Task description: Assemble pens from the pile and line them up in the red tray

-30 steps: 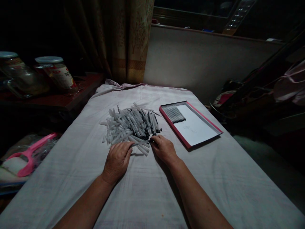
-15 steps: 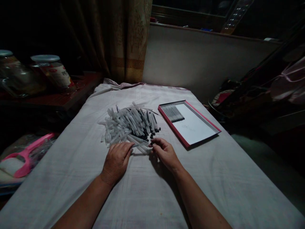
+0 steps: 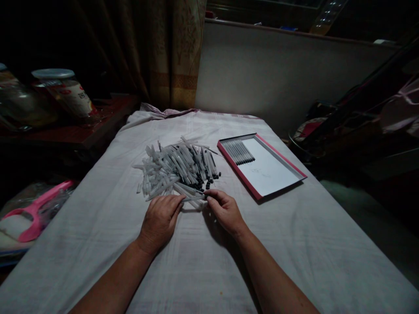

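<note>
A loose pile of clear pens with black tips (image 3: 178,170) lies on a table covered with a white cloth (image 3: 203,261). My left hand (image 3: 160,220) rests at the pile's near edge, fingers curled onto one pen (image 3: 193,199). My right hand (image 3: 224,210) pinches the same pen's black end from the right. A shallow red-rimmed box (image 3: 262,163) lies to the right, with a neat row of pens (image 3: 240,152) at its far end.
Two lidded jars (image 3: 63,93) stand on a dark side table at the left. A pink-handled tool (image 3: 34,211) lies on a bag at the lower left. A curtain (image 3: 176,52) hangs behind the table. Dark clutter fills the right side.
My right hand lifted slightly off the cloth and its fingers closed on the pen's end. My left hand stayed at the pile's edge. The view shifted a little.
</note>
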`<state>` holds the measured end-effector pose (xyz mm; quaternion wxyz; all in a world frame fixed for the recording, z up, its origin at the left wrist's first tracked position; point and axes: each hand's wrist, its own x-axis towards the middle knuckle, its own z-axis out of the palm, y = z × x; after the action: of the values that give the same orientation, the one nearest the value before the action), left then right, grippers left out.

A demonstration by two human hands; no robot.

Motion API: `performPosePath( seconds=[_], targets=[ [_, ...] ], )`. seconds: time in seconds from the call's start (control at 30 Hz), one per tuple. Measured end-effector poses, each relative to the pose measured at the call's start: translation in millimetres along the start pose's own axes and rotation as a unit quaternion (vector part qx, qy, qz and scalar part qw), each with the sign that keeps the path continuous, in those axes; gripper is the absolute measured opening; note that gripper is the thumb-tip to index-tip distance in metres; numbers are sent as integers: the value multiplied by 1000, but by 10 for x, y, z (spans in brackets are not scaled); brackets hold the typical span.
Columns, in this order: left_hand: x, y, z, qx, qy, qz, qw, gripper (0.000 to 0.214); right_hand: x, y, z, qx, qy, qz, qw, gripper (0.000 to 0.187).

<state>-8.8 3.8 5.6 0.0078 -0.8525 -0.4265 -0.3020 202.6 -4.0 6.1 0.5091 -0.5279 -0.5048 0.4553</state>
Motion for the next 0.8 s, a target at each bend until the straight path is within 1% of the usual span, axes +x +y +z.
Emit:
performPosePath(
  seconds=[0.07, 0.17, 0.27, 0.37, 0.43, 0.5, 0.53, 0.63, 0.7, 0.8],
  targets=[
    [-4, -3, 2, 1, -3, 0, 1000, 22, -7, 18, -12, -35, 5, -47, 998, 23],
    [-5, -8, 0, 0, -8, 4, 1000, 23, -15, 18, -37, -94, 1, -126, 988, 22],
    [0, -7, -7, -6, -17, 11, 1000, 23, -15, 1, -66, -148, -11, -167, 975, 21],
    [5, 4, -14, -16, -24, 19, 999, 22, -9, -10, -92, -219, -13, -173, 960, 22],
    [7, 12, -17, -18, -23, 22, 999, 21, -7, -12, -105, -268, -16, -170, 948, 31],
    [7, 17, -18, -19, -23, 22, 999, 21, -10, -15, -114, -288, -19, -166, 943, 37],
    [7, 18, -18, -19, -24, 20, 999, 21, -13, -19, -116, -281, -22, -162, 946, 36],
    [8, 16, -17, -20, -29, 17, 999, 22, -24, -36, -115, -219, -38, -145, 964, 22],
    [10, 16, -19, -22, -33, 14, 999, 22, -26, -42, -111, -184, -46, -135, 972, 19],
    [12, 20, -21, -28, -35, 15, 999, 22, -15, -30, -106, -176, -39, -117, 977, 17]
  ],
)
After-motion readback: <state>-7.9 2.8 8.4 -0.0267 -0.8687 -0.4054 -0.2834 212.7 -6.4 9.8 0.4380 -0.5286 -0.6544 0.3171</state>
